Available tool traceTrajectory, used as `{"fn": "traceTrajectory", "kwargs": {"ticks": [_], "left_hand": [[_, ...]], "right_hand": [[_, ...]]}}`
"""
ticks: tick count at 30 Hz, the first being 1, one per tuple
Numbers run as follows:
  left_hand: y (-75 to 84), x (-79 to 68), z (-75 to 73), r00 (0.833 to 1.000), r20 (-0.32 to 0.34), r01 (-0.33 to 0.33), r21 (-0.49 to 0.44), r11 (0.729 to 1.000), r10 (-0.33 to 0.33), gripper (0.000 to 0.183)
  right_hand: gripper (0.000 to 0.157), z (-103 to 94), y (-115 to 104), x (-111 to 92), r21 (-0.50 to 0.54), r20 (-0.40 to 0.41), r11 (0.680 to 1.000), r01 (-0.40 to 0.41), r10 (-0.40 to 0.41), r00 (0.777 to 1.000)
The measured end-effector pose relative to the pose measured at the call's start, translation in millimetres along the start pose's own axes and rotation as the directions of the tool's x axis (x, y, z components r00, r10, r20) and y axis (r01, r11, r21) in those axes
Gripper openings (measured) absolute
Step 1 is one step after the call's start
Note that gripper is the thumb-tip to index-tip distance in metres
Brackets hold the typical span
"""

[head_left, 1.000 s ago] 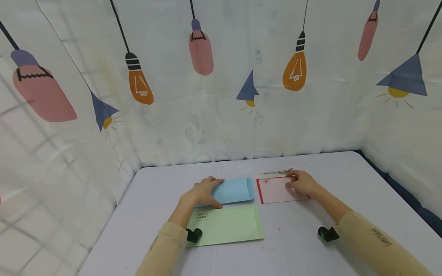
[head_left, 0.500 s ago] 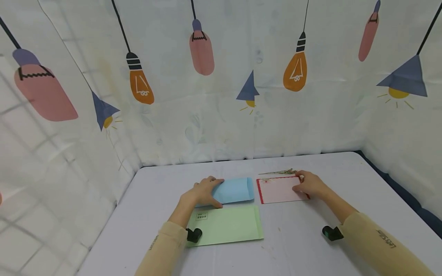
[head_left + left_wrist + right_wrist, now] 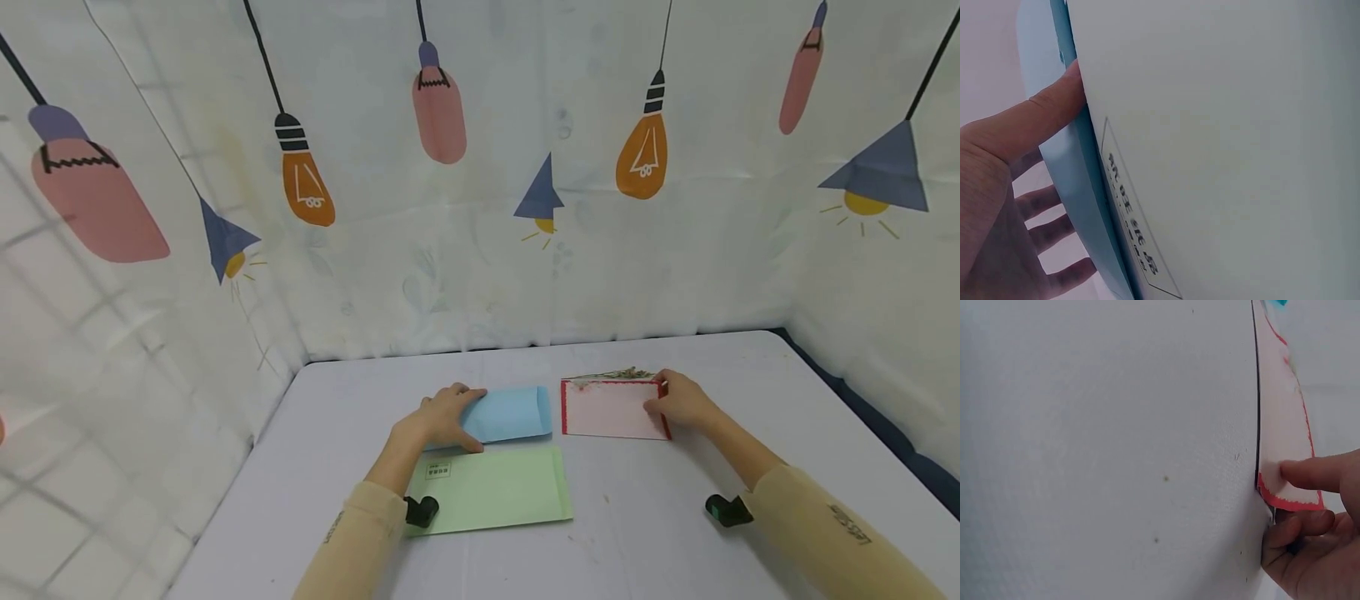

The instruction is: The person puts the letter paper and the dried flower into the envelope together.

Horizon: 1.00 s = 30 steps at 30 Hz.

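With twelve o'clock pointing away from the person, a flat pale-pink paper rectangle with a red border (image 3: 611,410) had its three o'clock end pinched by the right hand (image 3: 678,402), thumb on the upper face and curled fingers beneath. A thin, greenish-brown sprig (image 3: 633,372) lay at the rectangle's twelve o'clock edge, partly hidden by it. At nine o'clock from the rectangle, just beside it, a light-blue paper envelope (image 3: 513,415) lay flat on the white-covered table (image 3: 637,533). The left hand (image 3: 450,417) was spread over the envelope's nine o'clock end, gripping nothing, its thumb on the six o'clock edge. Directly at six o'clock from the blue envelope lay a larger pale-green paper envelope (image 3: 491,496), with a small box of dark print (image 3: 438,471) near its ten o'clock corner.
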<state>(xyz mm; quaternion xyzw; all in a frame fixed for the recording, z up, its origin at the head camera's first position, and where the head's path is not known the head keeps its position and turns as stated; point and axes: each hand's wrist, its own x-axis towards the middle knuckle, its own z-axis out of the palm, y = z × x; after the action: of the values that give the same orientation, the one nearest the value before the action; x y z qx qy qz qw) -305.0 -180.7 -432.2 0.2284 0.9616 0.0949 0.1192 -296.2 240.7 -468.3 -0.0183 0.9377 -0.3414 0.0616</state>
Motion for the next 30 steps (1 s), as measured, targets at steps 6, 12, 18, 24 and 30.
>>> {"fn": "traceTrajectory", "kwargs": {"ticks": [6,12,18,24,30], "left_hand": [[-0.5,-1.1,0.2,1.000,-0.001,-0.004,-0.007,1.000,0.004,0.095],[-0.1,-1.4,-0.3,1.000,-0.004,-0.007,-0.015,1.000,0.007,0.096],[-1.0,-1.3,0.0,1.000,-0.009,-0.008,-0.014,1.000,0.008,0.095],[-1.4,0.0,1.4,1.000,0.003,-0.001,-0.011,1.000,0.001,0.096],[-1.7,0.0,1.6,1.000,0.002,0.001,-0.005,1.000,-0.001,0.096]], "right_hand": [[0.040,0.2,2.4,-3.5,0.108,-0.057,0.994,0.023,-0.017,0.998],[0.036,-1.4,2.3,-6.2,0.249,-0.108,0.967,0.055,-0.029,0.994],[0.034,-6.2,-2.2,-8.6,0.348,-0.117,0.936,0.063,-0.023,0.993],[0.036,-9.6,-2.8,-7.0,0.439,-0.124,0.896,0.069,-0.015,0.992],[0.043,-7.8,-17.7,-9.8,0.587,-0.086,0.809,0.039,0.014,0.996]]}}
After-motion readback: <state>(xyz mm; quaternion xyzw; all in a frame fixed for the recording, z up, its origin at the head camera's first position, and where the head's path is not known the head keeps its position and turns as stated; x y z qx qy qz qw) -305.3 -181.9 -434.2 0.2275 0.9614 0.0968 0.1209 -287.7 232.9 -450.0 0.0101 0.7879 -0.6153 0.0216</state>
